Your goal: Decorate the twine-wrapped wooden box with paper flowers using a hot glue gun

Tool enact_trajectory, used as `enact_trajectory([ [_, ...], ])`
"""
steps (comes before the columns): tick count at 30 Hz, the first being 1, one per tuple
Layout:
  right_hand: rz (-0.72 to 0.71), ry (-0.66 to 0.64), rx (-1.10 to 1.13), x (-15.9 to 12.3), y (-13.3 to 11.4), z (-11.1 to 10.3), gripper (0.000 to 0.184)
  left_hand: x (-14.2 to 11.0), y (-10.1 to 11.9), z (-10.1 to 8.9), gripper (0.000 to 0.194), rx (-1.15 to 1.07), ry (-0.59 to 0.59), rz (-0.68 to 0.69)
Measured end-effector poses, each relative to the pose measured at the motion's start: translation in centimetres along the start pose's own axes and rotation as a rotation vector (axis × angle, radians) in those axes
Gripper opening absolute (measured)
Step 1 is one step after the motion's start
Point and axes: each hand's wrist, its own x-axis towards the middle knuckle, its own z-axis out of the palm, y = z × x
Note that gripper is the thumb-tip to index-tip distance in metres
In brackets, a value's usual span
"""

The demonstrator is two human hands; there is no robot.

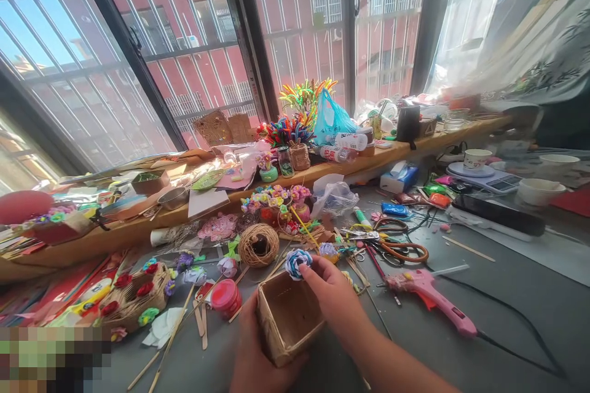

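My left hand (pixel 258 350) is wrapped round a small square brown box (pixel 292 313), its open top tilted toward me and its inside bare. Between the thumb and fingers of my right hand (pixel 329 288) is a blue-and-white paper rose (pixel 298 264), held at the far rim of the box. Whether the flower touches the rim I cannot tell. Just beyond stands a ball of brown twine (pixel 259 245). To the right of my right hand lies a pink hot glue gun (pixel 433 298) with its black cord.
Scissors (pixel 401 250) lie behind the glue gun. At left are a red jar (pixel 225 299), wooden sticks (pixel 173 341) and a twine-wrapped box with red roses (pixel 138 295). A cluttered wooden ledge (pixel 391 150) runs below the windows. A phone (pixel 498 215) and scale (pixel 483 177) sit at right.
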Motion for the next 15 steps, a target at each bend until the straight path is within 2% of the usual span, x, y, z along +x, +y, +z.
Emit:
enact_trajectory([
  [7,0.052,-0.074,-0.010,-0.12,-0.48,-0.50,0.058,-0.30,0.02,-0.25,0.104,0.036,-0.007,0.035],
  [15,0.089,-0.076,-0.020,-0.14,0.08,-0.96,0.051,-0.42,0.75,-0.29,0.105,-0.006,-0.030,0.024],
])
